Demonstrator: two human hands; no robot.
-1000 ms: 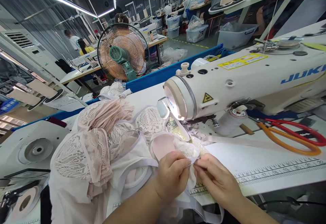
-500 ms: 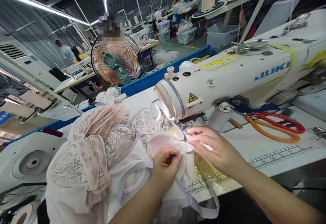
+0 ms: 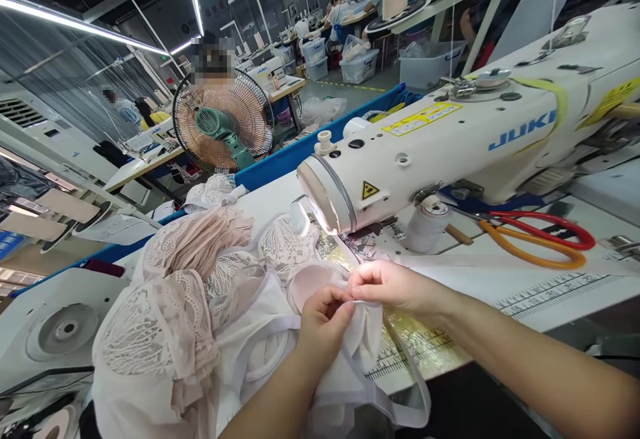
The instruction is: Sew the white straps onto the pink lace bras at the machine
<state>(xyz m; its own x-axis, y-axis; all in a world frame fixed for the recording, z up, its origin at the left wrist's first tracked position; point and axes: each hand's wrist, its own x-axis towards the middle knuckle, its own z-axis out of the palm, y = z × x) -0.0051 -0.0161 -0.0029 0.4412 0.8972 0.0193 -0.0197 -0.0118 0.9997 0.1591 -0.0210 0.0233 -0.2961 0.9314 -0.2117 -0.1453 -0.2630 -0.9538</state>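
A white bra (image 3: 270,299) with lace cups and elastic edging lies across the front of the sewing table. My left hand (image 3: 325,322) pinches its edge between thumb and fingers. Close against it, my right hand (image 3: 387,286) is closed on the same edge, thumb and index finger together. White fabric hangs below both hands, and a strap loops down over the table's front edge. Just beyond my hands is the lit needle area of a white sewing machine (image 3: 430,139); the needle itself is hidden.
More lace bras (image 3: 155,332) are heaped at the left. Orange-and-red-handled scissors (image 3: 535,239) and a white thread spool (image 3: 425,226) lie at the right. A ruler strip (image 3: 555,292) runs along the table. Behind stand a large fan (image 3: 223,119) and people at other machines.
My right hand has moved left and down from near the needle area to meet my left hand at the bra's edge. The view has shifted slightly.
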